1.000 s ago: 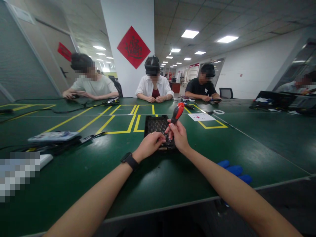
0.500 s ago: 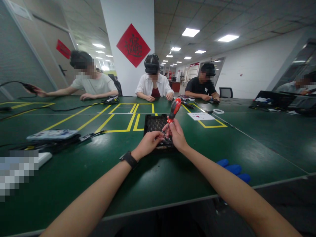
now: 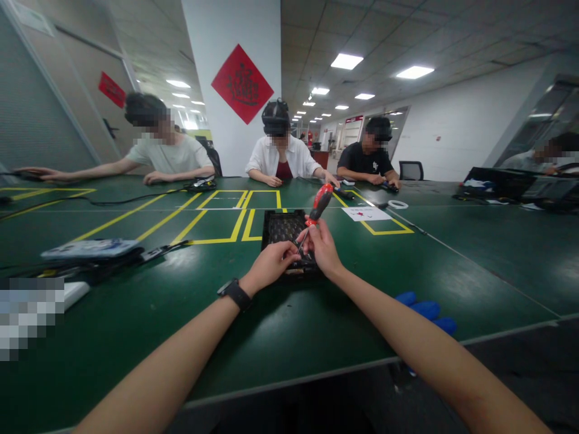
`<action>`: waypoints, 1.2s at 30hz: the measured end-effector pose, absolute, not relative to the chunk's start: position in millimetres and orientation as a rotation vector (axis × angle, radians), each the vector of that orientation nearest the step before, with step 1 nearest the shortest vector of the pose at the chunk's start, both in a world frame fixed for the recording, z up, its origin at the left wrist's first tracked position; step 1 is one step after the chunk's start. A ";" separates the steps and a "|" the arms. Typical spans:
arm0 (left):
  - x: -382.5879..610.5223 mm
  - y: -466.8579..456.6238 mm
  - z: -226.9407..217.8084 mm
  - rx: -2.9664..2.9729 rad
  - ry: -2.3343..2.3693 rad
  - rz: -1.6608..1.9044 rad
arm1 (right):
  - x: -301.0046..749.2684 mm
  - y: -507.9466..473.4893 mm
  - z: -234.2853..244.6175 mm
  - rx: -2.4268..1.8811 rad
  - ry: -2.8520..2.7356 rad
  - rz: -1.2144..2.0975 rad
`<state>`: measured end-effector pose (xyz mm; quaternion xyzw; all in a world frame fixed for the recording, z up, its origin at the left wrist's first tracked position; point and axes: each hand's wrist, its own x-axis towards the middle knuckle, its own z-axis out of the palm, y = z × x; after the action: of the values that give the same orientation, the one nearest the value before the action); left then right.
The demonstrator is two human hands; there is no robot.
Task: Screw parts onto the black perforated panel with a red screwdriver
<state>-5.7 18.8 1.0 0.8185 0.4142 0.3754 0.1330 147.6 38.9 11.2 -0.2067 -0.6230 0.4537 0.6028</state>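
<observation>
A screwdriver [image 3: 321,204] with a red and black handle leans up and to the right, tip down. My right hand [image 3: 325,252] is closed around its shaft, just below the handle. Beside the tip, my left hand [image 3: 270,264] is pinched; anything between its fingertips is too small or hidden to name. Both hands are over a shallow black tray-like case [image 3: 284,222] on the green table. Its inside looks dark and textured, and its near part is partly covered by my hands. A black watch sits on my left wrist.
Blue rounded things [image 3: 425,310] lie by my right forearm. At left are a light-blue flat box [image 3: 90,248], cables and a white object [image 3: 75,298]. A paper sheet [image 3: 366,214] and a white ring [image 3: 398,205] lie ahead right. Several people sit across the table.
The screwdriver tilts slightly more to the right. My hands otherwise keep nearly the same pose. Across the table, one person's hand has reached out to the right, and the person at left has lowered an outstretched hand.
</observation>
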 end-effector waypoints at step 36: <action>-6.5 18.4 0.8 2.369 1.273 1.075 | 147.8 32.9 14.9 -0.494 -1.459 1.088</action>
<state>-6.5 18.4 0.8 0.8118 0.4361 0.3685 0.1222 147.8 32.9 14.9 -0.2118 -0.6261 0.4669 0.5875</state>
